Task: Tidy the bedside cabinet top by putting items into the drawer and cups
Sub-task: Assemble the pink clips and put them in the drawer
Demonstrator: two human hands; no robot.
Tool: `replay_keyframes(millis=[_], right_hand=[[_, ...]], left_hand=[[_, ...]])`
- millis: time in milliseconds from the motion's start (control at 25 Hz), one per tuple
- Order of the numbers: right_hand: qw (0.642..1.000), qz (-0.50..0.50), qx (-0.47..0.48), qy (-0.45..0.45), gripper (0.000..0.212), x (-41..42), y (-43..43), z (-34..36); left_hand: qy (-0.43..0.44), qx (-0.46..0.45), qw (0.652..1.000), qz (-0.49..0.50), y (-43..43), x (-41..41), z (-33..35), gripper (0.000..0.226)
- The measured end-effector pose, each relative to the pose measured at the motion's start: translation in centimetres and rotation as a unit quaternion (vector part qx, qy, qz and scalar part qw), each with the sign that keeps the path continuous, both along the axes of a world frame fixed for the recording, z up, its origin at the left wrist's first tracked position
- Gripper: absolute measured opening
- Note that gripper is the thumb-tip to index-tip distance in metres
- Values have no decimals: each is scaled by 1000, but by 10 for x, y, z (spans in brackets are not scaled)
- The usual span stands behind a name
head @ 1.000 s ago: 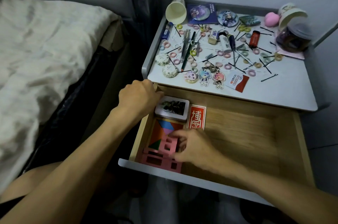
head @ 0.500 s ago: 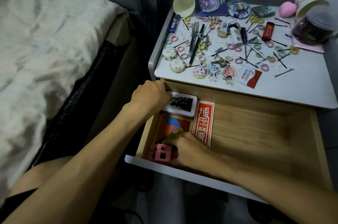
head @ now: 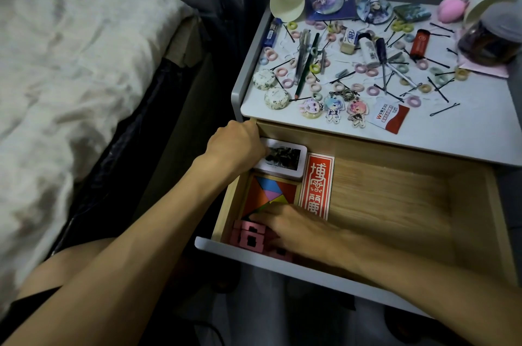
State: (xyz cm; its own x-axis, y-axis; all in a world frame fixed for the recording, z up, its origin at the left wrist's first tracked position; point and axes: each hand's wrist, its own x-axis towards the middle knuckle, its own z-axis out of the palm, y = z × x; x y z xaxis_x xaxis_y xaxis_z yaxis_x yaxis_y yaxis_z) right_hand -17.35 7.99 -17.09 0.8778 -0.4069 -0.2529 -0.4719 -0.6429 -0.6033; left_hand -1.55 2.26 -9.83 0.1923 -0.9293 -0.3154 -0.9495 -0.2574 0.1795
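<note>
Grip: right hand (head: 299, 232) flat on pink block (head: 250, 237) (square cut-outs) | left hand (head: 236, 145): cannot tell

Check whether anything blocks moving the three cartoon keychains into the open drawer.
Nothing visible does. The wooden drawer stands open in front of the three acrylic cartoon keychains; its right half is bare. The left hand and right hand occupy its left side.

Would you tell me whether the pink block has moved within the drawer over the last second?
Yes: the pink block slid off the tangram toward the drawer front.
</note>
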Motion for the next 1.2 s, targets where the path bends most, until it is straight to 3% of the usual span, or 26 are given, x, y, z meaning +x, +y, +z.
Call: replay_keyframes(millis=[520, 760, 960, 1200], right_hand=[[999, -33, -12, -36, 33, 6, -1, -23], [998, 24, -51, -38, 23, 5, -3, -32], [999, -28, -13, -39, 28, 10, -5, -22], [995, -41, -31, -85, 33, 13, 2, -20]], left_hand=[[11, 9, 1000, -3, 0, 0, 3, 40], [9, 5, 1000, -9, 1, 1, 4, 35], [14, 3, 1000, -13, 1, 1, 4, 28], [12, 8, 1000, -6, 2, -1, 6, 36]])
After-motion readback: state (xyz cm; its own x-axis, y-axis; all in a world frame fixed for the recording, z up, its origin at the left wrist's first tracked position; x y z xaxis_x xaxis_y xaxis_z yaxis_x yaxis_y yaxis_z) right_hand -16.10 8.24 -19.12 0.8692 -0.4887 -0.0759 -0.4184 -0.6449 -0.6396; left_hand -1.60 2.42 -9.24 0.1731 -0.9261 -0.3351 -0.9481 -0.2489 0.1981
